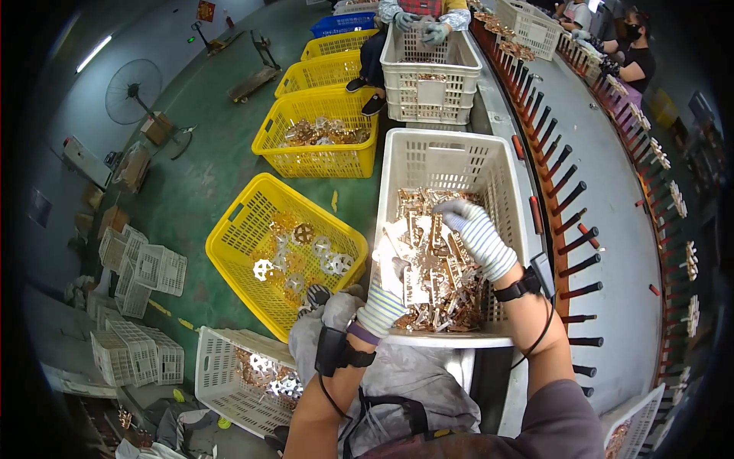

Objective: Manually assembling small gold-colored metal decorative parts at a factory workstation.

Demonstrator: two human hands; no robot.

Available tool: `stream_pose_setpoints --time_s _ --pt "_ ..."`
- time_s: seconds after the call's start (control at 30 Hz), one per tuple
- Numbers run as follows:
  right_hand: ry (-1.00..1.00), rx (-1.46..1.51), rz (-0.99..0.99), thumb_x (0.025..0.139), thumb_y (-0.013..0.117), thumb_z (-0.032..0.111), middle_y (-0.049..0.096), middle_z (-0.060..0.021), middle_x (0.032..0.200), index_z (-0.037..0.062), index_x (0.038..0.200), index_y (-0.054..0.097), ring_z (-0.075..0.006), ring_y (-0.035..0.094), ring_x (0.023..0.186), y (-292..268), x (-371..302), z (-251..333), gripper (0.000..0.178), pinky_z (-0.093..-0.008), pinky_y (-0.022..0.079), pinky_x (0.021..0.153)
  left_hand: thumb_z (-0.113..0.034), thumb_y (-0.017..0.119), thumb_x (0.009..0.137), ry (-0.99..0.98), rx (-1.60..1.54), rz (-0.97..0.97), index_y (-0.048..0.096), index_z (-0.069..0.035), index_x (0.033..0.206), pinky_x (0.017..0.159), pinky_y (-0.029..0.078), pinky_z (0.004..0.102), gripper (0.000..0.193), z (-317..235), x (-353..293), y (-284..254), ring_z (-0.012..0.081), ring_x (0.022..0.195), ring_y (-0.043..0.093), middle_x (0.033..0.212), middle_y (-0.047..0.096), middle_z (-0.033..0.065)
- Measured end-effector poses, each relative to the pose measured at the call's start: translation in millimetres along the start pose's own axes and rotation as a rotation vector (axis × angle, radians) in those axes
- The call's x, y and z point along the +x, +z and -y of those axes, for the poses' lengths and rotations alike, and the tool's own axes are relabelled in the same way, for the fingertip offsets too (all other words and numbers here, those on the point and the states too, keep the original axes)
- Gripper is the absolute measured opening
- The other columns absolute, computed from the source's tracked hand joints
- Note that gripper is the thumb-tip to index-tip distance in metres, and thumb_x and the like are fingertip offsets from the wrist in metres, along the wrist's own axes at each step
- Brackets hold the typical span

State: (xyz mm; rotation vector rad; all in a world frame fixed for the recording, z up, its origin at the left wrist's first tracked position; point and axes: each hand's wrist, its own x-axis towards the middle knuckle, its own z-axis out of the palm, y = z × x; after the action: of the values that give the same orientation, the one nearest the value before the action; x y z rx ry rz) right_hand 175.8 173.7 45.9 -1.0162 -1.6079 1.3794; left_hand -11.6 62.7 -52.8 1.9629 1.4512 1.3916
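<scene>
Clock centre = the white crate [443, 159] in front, piled with coppery metal parts [437, 264], way too jumbled to count. Two gloved hands in there: left hand [382, 307] at 8, right hand [485, 240] at 2, fingers bent over the pile, can't tell if either's pinching a part. Four yellow crates [243, 229] crowd 9 to 11, one blue crate [344, 26] at 11, one fan [136, 90] at 10. Black handles [584, 262] hem in 3, and another white crate [428, 103] blocks 12.

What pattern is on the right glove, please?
The right glove is pale with stripes, clearest in the head view.
</scene>
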Motion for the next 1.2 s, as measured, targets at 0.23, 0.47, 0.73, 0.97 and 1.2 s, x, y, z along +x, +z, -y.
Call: stream_pose_setpoints --time_s 0.23,0.47,0.73,0.97,1.2 --pt "-0.349 -0.572 0.213 0.093 0.059 0.027 0.068 -0.0135 0.09 0.0016 0.112 0.063 -0.0257 0.066 0.081 13 -40 48 0.032 -0.0361 0.053 0.075 -0.017 0.064 0.073 0.066 0.539 0.303 0.063 -0.002 0.084 0.082 0.047 0.0415 0.018 -78 16 -23 0.0301 0.085 0.059 0.087 0.061 0.0147" --pt "-0.242 -0.476 0.33 0.091 0.061 0.022 0.066 -0.0137 0.093 0.0001 0.102 0.063 -0.0259 0.065 0.088 33 -55 57 0.025 -0.035 0.051 0.08 -0.017 0.063 0.073 -0.126 0.514 0.34 0.065 -0.004 0.082 0.08 0.049 0.0441 0.016 -78 0 -21 0.0333 0.082 0.063 0.084 0.064 0.017" --pt "-0.095 0.411 0.069 0.089 0.066 0.03 0.059 0.0017 0.075 0.0076 0.1 0.061 -0.0063 0.054 0.064 43 -76 56 0.025 -0.0198 0.042 0.054 -0.03 0.065 0.08 -0.567 -0.774 0.072 0.067 -0.005 0.099 0.084 0.051 0.0401 0.031 -4 -50 29 0.0325 0.092 0.065 0.098 0.069 0.0161" --pt "-0.104 -0.001 0.231 0.095 0.059 0.027 0.062 -0.0038 0.089 0.0021 0.107 0.063 -0.0125 0.058 0.075 38 -50 30 0.029 -0.0271 0.049 0.068 -0.021 0.067 0.066 0.006 0.529 0.545 0.068 -0.006 0.076 0.073 0.05 0.0422 0.019 -4 -45 6 0.0314 0.077 0.065 0.074 0.067 0.0153" --pt "-0.037 -0.015 0.522 0.09 0.064 0.025 0.065 -0.0064 0.089 0.001 0.102 0.065 -0.0143 0.06 0.08 54 -67 31 0.027 -0.0293 0.05 0.074 -0.026 0.065 0.072 -0.318 -0.151 0.38 0.07 -0.01 0.079 0.075 0.051 0.0389 0.018 26 -56 34 0.0294 0.082 0.064 0.082 0.067 0.012"
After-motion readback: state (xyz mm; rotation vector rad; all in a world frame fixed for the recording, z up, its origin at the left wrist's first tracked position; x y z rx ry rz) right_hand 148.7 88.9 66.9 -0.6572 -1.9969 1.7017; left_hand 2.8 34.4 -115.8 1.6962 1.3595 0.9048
